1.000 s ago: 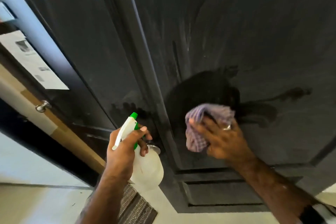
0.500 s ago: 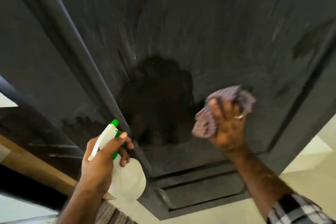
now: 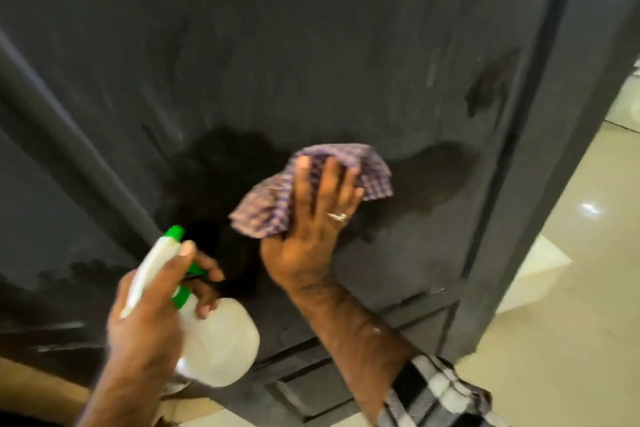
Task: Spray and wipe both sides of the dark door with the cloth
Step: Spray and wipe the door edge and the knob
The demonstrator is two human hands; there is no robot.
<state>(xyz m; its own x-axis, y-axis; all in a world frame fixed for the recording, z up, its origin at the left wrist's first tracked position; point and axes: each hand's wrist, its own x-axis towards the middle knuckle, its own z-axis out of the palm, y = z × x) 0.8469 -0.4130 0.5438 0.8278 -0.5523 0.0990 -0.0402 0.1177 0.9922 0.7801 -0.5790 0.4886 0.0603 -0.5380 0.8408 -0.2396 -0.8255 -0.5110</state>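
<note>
**Cloth swung upright, farther right**

Now pressed flat on door [image 3: 311, 45] by right hand [image 3: 311, 236], fingers straight over cloth [image 3: 346, 170], partly hiding it. Left hand [image 3: 152, 315] gripping bottle [image 3: 218, 343], finger on trigger. Nozzle blurred; sleeve [image 3: 433, 392] cut off.

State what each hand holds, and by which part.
Left hand grips the spray bottle around its neck, below the trigger head. Right hand presses the checked cloth flat against the door; fingers straight.

My right hand [image 3: 313, 218] has bare door [image 3: 311, 45] above it; the raised edge moulding [image 3: 512, 114] bars the right, and the bottle [image 3: 214, 343] crowds my lower left.
</note>
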